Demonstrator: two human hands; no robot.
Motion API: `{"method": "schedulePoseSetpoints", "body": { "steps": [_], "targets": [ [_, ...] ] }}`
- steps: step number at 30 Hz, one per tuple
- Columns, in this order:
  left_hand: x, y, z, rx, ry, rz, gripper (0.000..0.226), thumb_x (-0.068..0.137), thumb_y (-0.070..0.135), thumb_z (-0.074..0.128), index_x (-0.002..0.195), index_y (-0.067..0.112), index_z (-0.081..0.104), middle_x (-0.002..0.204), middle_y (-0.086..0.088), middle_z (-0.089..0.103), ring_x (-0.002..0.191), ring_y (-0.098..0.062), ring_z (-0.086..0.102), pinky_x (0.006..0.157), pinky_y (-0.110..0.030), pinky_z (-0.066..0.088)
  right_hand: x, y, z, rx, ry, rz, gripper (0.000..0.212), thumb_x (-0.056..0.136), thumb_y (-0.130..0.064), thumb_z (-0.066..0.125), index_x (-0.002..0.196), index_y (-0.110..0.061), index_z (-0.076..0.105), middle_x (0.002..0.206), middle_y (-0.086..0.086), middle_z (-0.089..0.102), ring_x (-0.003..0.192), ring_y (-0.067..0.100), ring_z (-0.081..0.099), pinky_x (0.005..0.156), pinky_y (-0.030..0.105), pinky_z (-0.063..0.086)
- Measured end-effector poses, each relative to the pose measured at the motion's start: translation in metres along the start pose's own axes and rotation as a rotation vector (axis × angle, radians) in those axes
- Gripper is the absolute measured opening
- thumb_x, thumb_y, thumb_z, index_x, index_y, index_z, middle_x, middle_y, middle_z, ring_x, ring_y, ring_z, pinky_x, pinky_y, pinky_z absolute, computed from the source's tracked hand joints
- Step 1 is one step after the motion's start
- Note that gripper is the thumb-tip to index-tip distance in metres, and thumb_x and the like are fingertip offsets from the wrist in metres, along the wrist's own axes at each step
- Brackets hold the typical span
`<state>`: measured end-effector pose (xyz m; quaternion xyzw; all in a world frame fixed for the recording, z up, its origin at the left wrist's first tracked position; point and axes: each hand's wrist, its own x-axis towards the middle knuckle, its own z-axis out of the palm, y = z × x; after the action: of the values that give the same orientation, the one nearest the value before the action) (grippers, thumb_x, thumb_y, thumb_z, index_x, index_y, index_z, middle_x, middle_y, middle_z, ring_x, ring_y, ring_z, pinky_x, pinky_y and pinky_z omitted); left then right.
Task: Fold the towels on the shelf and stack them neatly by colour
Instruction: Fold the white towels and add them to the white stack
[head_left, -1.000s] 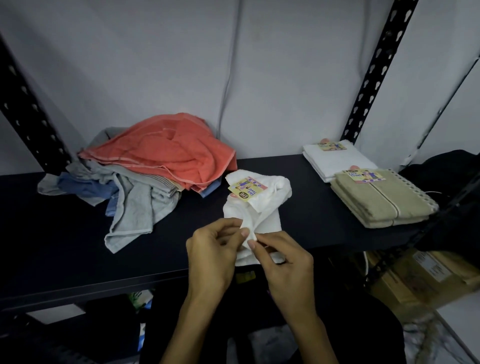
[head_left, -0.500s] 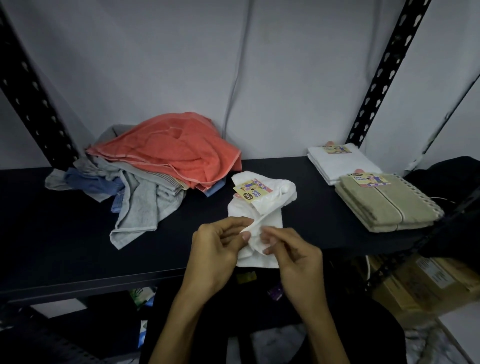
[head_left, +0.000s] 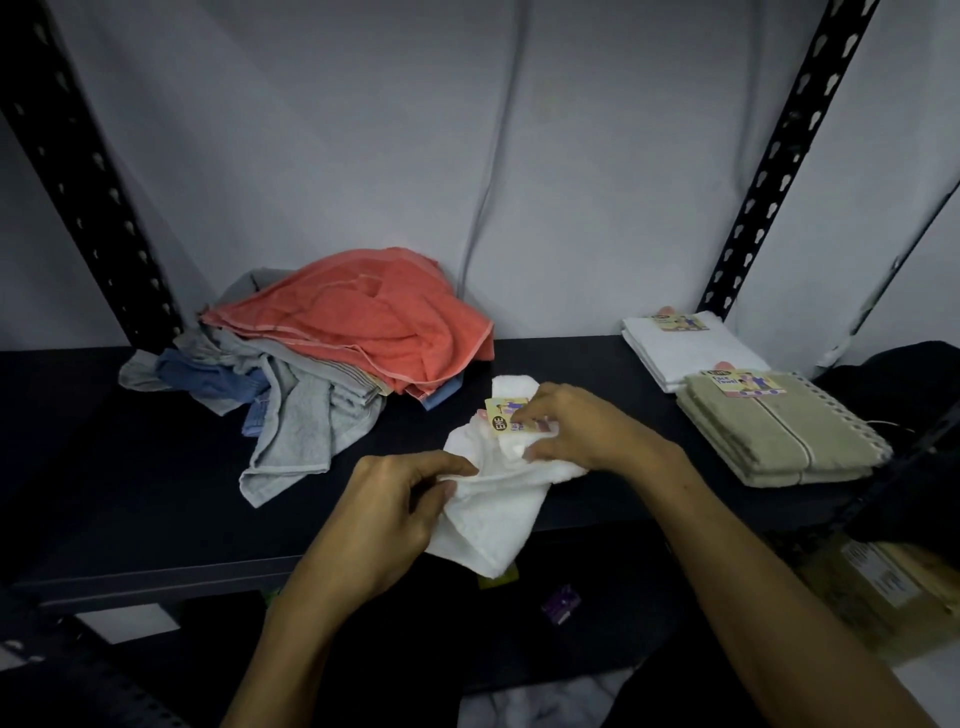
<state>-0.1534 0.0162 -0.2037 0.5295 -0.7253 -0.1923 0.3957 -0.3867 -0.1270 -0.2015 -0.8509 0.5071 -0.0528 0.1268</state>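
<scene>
A crumpled white towel (head_left: 493, 509) with a yellow paper tag lies at the front of the black shelf (head_left: 130, 493). My left hand (head_left: 384, 514) pinches its near left edge. My right hand (head_left: 576, 426) grips the towel's far part at the tag. To the left sits a loose heap: a coral towel (head_left: 358, 317) on top, grey towels (head_left: 301, 421) and a blue one (head_left: 208, 376) beneath. At the right stand a folded white stack (head_left: 685, 353) and a folded beige stack (head_left: 779, 426), each tagged.
Black perforated uprights (head_left: 779, 156) frame the shelf against a grey wall. A dark bundle (head_left: 914, 374) sits at the far right. Below the shelf are a cardboard box (head_left: 883, 577) and small items on the floor.
My right hand has moved away from the left hand, up and forward to the towel's tag. The left hand keeps its pinch on the near edge. The towel is stretched out between them.
</scene>
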Motion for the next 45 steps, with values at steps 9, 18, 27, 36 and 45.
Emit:
{"method": "schedulePoseSetpoints", "body": {
  "steps": [9, 18, 27, 36, 45],
  "targets": [
    [0.021, -0.009, -0.021, 0.073, 0.084, 0.013, 0.032, 0.091, 0.001, 0.065, 0.105, 0.026, 0.079, 0.092, 0.032, 0.070, 0.092, 0.014, 0.064, 0.078, -0.001, 0.042, -0.010, 0.043, -0.042, 0.580, 0.760, 0.450, 0.018, 0.084, -0.019, 0.069, 0.074, -0.005, 0.071, 0.070, 0.008, 0.071, 0.065, 0.020, 0.063, 0.064, 0.032, 0.049],
    [0.050, -0.030, -0.035, 0.212, 0.091, 0.046, 0.035, 0.088, -0.001, 0.066, 0.105, 0.027, 0.079, 0.086, 0.034, 0.066, 0.088, 0.019, 0.060, 0.079, -0.002, 0.043, -0.039, 0.090, -0.020, 0.634, 0.481, 0.410, 0.029, 0.084, -0.001, 0.072, 0.109, -0.015, 0.064, 0.083, 0.022, 0.071, 0.056, 0.026, 0.068, 0.052, 0.032, 0.055],
    [0.058, -0.044, -0.052, 0.232, 0.120, -0.033, 0.031, 0.088, -0.004, 0.066, 0.099, 0.023, 0.078, 0.067, 0.049, 0.056, 0.078, 0.029, 0.055, 0.071, 0.002, 0.041, -0.063, 0.090, -0.024, 0.655, 0.403, 0.234, 0.009, 0.087, 0.000, 0.073, 0.087, -0.010, 0.073, 0.083, 0.005, 0.070, 0.063, 0.011, 0.061, 0.057, 0.025, 0.054],
    [0.052, -0.051, -0.052, 0.248, 0.077, -0.034, 0.026, 0.091, -0.002, 0.067, 0.104, 0.017, 0.079, 0.083, 0.026, 0.066, 0.069, 0.019, 0.061, 0.063, 0.002, 0.038, -0.087, 0.089, 0.009, 0.525, 0.281, 0.071, 0.010, 0.084, -0.018, 0.080, 0.090, -0.025, 0.077, 0.098, -0.009, 0.072, 0.091, 0.010, 0.068, 0.089, 0.034, 0.054],
    [0.050, -0.055, -0.049, 0.276, 0.068, -0.013, 0.029, 0.090, 0.000, 0.069, 0.103, 0.026, 0.078, 0.092, 0.027, 0.066, 0.088, -0.001, 0.065, 0.078, -0.001, 0.040, -0.102, 0.105, 0.024, 0.122, 0.285, -0.064, 0.014, 0.091, -0.011, 0.070, 0.103, -0.019, 0.073, 0.112, -0.008, 0.071, 0.104, 0.009, 0.065, 0.094, 0.034, 0.051]
  ]
}}
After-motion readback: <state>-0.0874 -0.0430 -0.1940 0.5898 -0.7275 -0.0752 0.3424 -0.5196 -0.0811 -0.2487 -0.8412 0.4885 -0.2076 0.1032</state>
